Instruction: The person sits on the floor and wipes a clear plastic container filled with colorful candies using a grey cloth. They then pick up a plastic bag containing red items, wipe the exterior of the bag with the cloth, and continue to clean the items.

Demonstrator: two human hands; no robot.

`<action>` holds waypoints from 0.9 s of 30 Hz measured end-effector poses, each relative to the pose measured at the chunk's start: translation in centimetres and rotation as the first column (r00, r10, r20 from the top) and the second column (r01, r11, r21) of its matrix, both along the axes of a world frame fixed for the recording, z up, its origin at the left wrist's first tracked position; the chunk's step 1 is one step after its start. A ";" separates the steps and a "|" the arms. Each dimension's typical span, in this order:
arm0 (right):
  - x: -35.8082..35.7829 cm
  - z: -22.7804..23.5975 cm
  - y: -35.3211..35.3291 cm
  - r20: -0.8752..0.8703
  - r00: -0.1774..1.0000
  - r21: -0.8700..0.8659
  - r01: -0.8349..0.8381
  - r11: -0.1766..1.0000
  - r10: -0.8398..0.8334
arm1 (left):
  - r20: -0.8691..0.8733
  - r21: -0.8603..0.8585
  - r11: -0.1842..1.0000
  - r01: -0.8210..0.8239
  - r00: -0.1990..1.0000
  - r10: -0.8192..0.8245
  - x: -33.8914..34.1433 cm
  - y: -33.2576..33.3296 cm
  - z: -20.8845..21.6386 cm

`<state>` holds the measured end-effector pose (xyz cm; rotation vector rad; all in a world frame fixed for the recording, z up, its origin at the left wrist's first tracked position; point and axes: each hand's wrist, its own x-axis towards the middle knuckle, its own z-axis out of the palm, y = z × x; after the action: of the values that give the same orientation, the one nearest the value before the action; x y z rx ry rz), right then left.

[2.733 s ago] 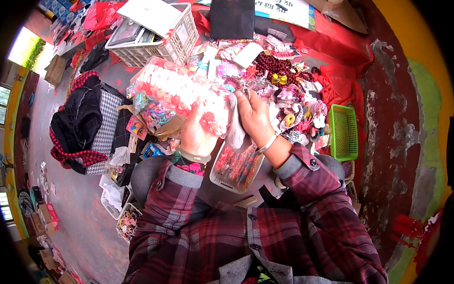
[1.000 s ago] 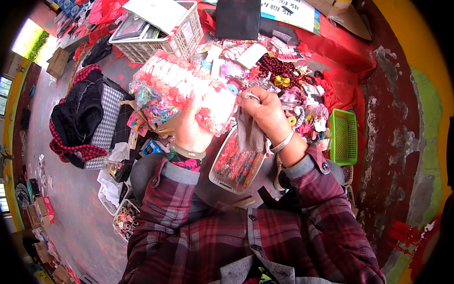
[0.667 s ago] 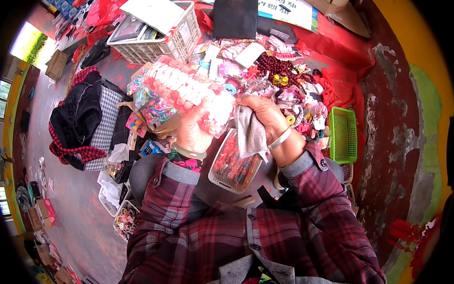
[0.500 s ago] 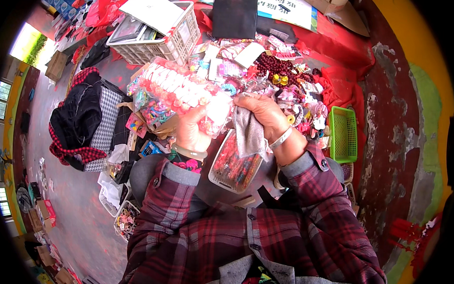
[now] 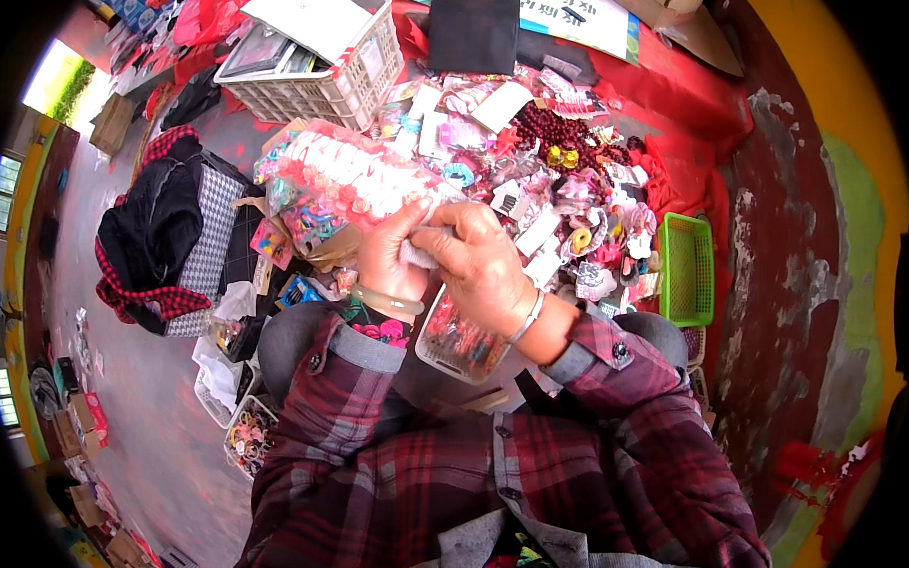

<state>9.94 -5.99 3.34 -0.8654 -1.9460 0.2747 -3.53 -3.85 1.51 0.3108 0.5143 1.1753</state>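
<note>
My left hand is closed on the near end of a long clear plastic pack of pink and white flower-like trinkets, which tilts away to the far left. Right against it, my right hand has its fingers curled round a grey cloth. Only a small part of that cloth shows between the two hands. Beneath my right hand stands a white basket holding small red packaged items, partly hidden by the hand. Beyond my hands spreads a heap of small packaged accessories, with dark red beads among them.
A large beige crate with flat boards in it stands at the far left, beside a black flat panel. A green basket sits at the right, near a peeling wall. Dark clothing lies at the left.
My right hand has moved left and nearer, up against my left hand. The grey cloth that hung down from it is now bunched mostly out of sight between both hands.
</note>
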 end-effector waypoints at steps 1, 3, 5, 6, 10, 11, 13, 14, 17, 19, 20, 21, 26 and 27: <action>0.2 -0.1 0.1 0.013 0.999 -0.019 0.029 0.999 -0.029 | -0.032 -0.030 0.999 -0.034 0.999 0.033 0.1 0.0 -0.1; 0.6 0.0 0.5 0.040 0.996 -0.056 0.088 0.995 -0.086 | -0.098 -0.086 0.991 -0.104 0.991 0.096 0.6 -0.1 0.0; 0.7 -0.1 0.7 0.070 0.988 -0.034 0.139 0.990 -0.136 | -0.096 -0.038 0.994 -0.099 0.991 0.095 0.9 -0.1 -0.1; 0.7 0.0 0.7 0.083 0.985 -0.031 0.153 0.988 -0.150 | -0.083 -0.044 0.994 -0.099 0.992 0.095 1.0 -0.1 0.0; 1.1 0.1 0.9 0.080 0.978 -0.013 0.196 0.981 -0.194 | -0.188 0.028 0.991 -0.133 0.973 0.136 1.5 -0.1 0.0; 1.2 0.0 0.9 0.070 0.978 -0.024 0.199 0.980 -0.197 | -0.165 0.054 0.990 -0.134 0.976 0.141 1.6 -0.2 0.2; 1.2 -0.3 0.9 0.056 0.977 -0.050 0.210 0.976 -0.207 | -0.118 0.099 0.986 -0.132 0.983 0.143 1.8 -0.2 1.1; 1.2 -0.3 1.0 0.060 0.975 -0.032 0.215 0.976 -0.213 | -0.168 0.131 0.983 -0.131 0.974 0.152 1.9 -0.3 1.1; 1.4 -0.3 0.9 0.057 0.968 0.008 0.243 0.970 -0.243 | -0.275 0.235 0.965 -0.114 0.945 0.179 2.2 -0.6 1.1; 1.3 -0.1 0.9 0.037 0.963 0.009 0.265 0.964 -0.266 | -0.295 0.310 0.945 -0.107 0.934 0.202 2.2 -0.6 0.9; 1.4 0.1 1.0 0.028 0.962 0.013 0.273 0.962 -0.273 | -0.302 0.305 0.947 -0.098 0.933 0.194 2.2 -0.7 0.7; 1.6 0.2 1.1 0.022 0.959 0.019 0.282 0.959 -0.283 | -0.307 0.301 0.950 -0.088 0.934 0.183 2.3 -0.8 0.5; 2.1 0.6 1.6 0.002 0.950 0.020 0.314 0.949 -0.314 | -0.413 0.370 0.928 -0.045 0.887 0.207 2.3 -1.0 0.1; 2.2 0.8 1.7 -0.002 0.946 0.025 0.325 0.945 -0.325 | -0.441 0.422 0.905 -0.042 0.863 0.246 2.6 -1.0 0.0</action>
<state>12.12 -4.32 4.17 -1.1518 -1.7698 0.0529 -0.92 -4.90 1.47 0.9575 0.7447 1.3547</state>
